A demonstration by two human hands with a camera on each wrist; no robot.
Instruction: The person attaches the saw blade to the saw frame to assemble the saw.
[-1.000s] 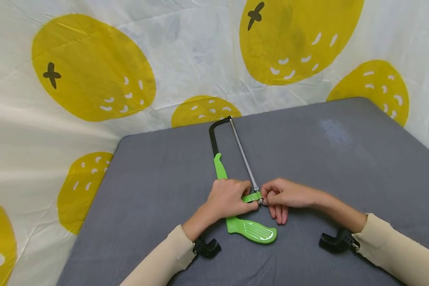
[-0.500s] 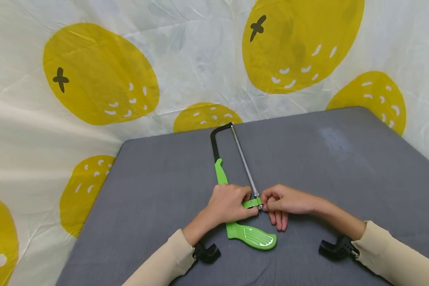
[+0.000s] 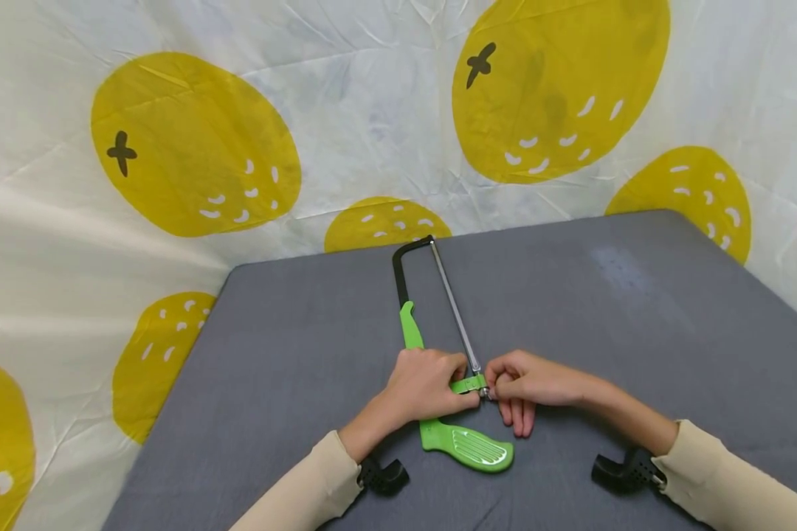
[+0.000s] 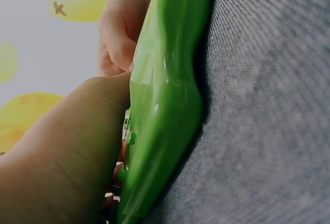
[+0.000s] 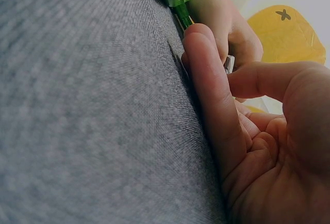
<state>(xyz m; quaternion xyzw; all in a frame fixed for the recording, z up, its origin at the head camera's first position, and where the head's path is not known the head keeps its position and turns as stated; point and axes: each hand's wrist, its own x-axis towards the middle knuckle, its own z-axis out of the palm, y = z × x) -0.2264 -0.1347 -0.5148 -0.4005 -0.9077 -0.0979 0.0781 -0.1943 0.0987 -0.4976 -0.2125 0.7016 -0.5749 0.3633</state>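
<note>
A hacksaw lies flat on the grey surface, its black front bow pointing away and its green handle nearest to me. My left hand grips the green frame, thumb and fingers reaching to the short green arm at the blade's near end. Beside it, my right hand pinches the small silver wing nut at that end, other fingers extended downward. The silver blade runs straight to the bow's tip. In the right wrist view a metal bit shows by the thumb; fingertips partly hide it.
The grey cloth-covered table extends around the saw, with a pale patch at the back right. A white curtain with yellow fruit prints hangs behind and to the left. Black wrist devices sit under both sleeves.
The whole scene sits lower in the head view, as the camera tilted upward. Both hands keep their places on the hacksaw, with only slight movement of the right fingers.
</note>
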